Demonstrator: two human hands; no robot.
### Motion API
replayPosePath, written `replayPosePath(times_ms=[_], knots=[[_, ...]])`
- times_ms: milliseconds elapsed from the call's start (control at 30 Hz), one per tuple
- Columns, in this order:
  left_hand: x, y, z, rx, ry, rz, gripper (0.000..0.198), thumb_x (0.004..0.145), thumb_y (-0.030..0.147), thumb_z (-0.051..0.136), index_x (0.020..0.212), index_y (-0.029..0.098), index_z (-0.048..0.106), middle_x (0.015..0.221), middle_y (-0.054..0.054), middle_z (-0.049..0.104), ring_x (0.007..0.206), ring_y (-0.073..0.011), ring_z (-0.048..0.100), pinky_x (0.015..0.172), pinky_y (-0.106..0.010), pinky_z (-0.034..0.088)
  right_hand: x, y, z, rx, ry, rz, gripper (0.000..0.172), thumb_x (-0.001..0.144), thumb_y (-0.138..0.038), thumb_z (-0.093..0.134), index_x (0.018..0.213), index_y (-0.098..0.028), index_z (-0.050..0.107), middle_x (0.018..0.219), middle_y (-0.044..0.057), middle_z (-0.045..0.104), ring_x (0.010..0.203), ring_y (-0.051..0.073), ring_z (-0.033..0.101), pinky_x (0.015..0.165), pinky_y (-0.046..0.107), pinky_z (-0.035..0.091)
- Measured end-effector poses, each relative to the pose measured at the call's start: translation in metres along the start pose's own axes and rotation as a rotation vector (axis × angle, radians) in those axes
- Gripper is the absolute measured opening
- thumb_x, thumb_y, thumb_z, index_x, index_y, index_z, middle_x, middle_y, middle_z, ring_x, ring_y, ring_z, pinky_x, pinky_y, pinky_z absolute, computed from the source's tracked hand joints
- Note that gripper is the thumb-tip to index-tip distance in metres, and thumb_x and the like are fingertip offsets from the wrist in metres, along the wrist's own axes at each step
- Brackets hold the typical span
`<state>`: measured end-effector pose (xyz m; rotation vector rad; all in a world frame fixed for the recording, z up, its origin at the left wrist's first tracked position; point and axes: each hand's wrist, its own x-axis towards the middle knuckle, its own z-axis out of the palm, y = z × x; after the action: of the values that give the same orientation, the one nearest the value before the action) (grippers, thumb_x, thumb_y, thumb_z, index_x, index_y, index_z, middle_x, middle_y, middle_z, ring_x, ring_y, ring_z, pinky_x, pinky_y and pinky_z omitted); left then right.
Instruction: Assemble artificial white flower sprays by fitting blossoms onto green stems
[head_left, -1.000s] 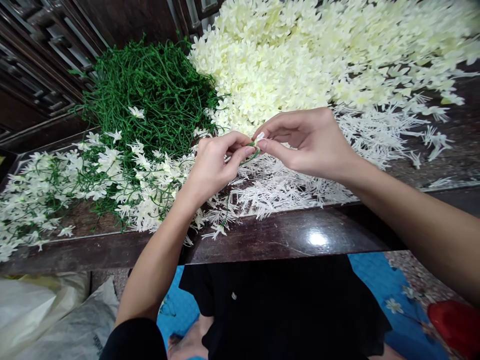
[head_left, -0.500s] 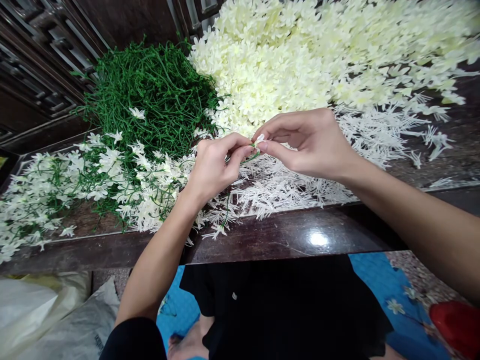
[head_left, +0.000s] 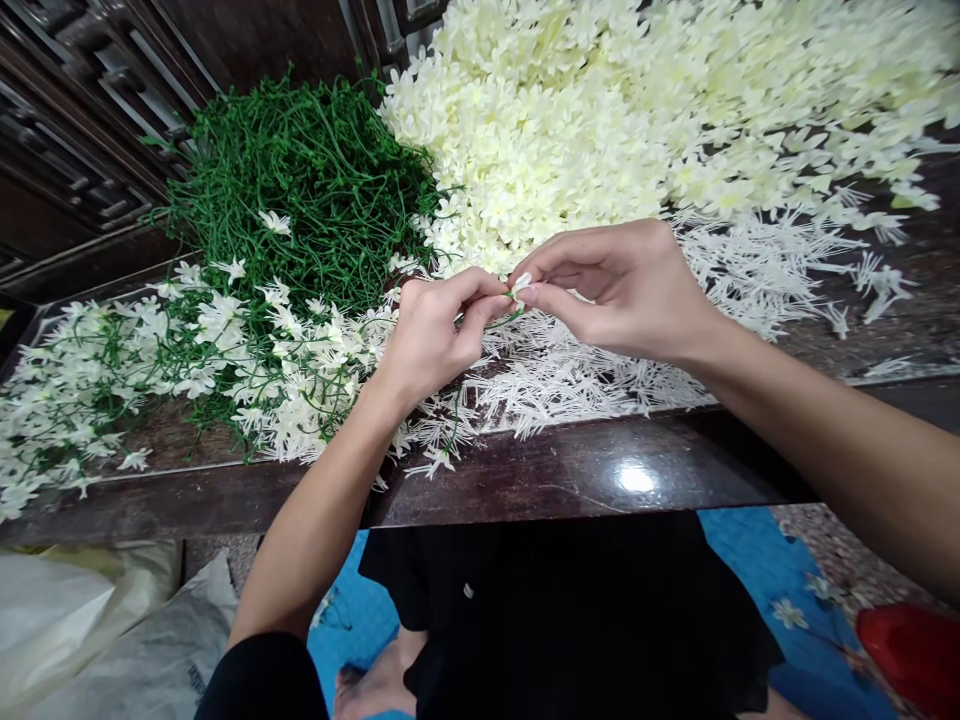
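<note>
Over the dark wooden bench, my two hands meet fingertip to fingertip. My left hand [head_left: 442, 325] is closed in a pinch on a thin green plastic stem [head_left: 512, 313]. Thumb and fingers of my right hand [head_left: 619, 290] pinch a small white artificial flower [head_left: 521, 287] at that stem's end; the fingers partly cover it. Beneath the hands lie loose white thread-like stamen pieces [head_left: 585, 370]. Behind my left hand rises a heap of green plastic stems [head_left: 300, 190]. Beyond my right hand spreads a large pile of cream flower petals [head_left: 540, 130].
White flowers on green stems [head_left: 225, 340] cover the left of the bench [head_left: 525, 475]. Carved dark wood [head_left: 97, 110] stands behind. Pale sacks [head_left: 112, 630] lie on the floor at lower left. A blue mat [head_left: 742, 560] and a red object [head_left: 911, 650] are below right.
Both hands have shifted very slightly to the right, still pinching the same stem and flower. Little else differs.
</note>
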<state>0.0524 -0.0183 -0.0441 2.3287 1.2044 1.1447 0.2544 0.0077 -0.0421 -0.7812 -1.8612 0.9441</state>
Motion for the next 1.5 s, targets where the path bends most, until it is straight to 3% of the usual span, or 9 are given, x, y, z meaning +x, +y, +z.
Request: replayPosePath(times_ms=[667,867,1100,1300,1400,1500], knots=[[-0.002,-0.002,0.003,0.015,0.014,0.048,0.014,0.090,0.012,0.064,0.085,0.018,0.075,0.074,0.004,0.080,0.063,-0.0108,0.073,0.056,-0.021,0.054,-0.003,0.000,0.001,-0.181,-0.046,-0.054,0.013,0.087,-0.029,0.064,0.076,-0.029,0.070,0.086,0.005,0.079,0.079,0.028,0.074,0.071,0.051,0.066],[0.002,-0.001,0.000,0.020,-0.047,-0.063,0.014,0.094,0.020,0.064,0.089,0.018,0.077,0.077,0.001,0.081,0.066,-0.0110,0.072,0.064,-0.023,0.056,0.002,0.001,-0.004,-0.156,-0.036,-0.031,0.012,0.089,-0.027,0.066,0.080,-0.026,0.075,0.088,0.006,0.080,0.081,0.027,0.076,0.079,0.050,0.068],[0.005,-0.004,-0.006,-0.020,-0.048,-0.086,0.016,0.096,0.019,0.064,0.100,0.017,0.079,0.090,-0.002,0.084,0.077,-0.0133,0.078,0.073,-0.025,0.059,0.006,0.002,-0.008,-0.107,-0.008,0.041,0.010,0.085,-0.032,0.071,0.082,-0.024,0.076,0.092,0.006,0.081,0.087,0.029,0.077,0.089,0.052,0.069],[0.005,-0.002,-0.008,-0.088,-0.031,-0.186,0.012,0.094,0.018,0.064,0.103,0.019,0.073,0.084,-0.001,0.082,0.082,-0.0146,0.080,0.078,-0.027,0.063,0.005,0.002,-0.010,-0.074,-0.007,0.060,0.009,0.084,-0.029,0.072,0.086,-0.023,0.077,0.093,0.007,0.081,0.088,0.029,0.077,0.093,0.052,0.068],[0.006,-0.005,-0.008,-0.201,0.063,-0.222,0.011,0.091,0.014,0.066,0.099,0.021,0.067,0.084,-0.001,0.077,0.076,-0.0131,0.077,0.062,-0.022,0.061,0.007,0.000,-0.011,-0.066,-0.006,0.075,0.013,0.086,-0.032,0.073,0.094,-0.022,0.077,0.100,0.008,0.080,0.096,0.029,0.077,0.096,0.054,0.067],[0.007,-0.018,-0.013,-0.308,0.282,-0.243,0.011,0.094,0.014,0.065,0.096,0.024,0.062,0.098,-0.003,0.073,0.077,-0.0125,0.075,0.055,-0.021,0.061,0.009,-0.002,-0.014,-0.082,0.059,0.104,0.018,0.088,-0.030,0.071,0.101,-0.020,0.076,0.102,0.010,0.078,0.097,0.029,0.077,0.093,0.053,0.067]])
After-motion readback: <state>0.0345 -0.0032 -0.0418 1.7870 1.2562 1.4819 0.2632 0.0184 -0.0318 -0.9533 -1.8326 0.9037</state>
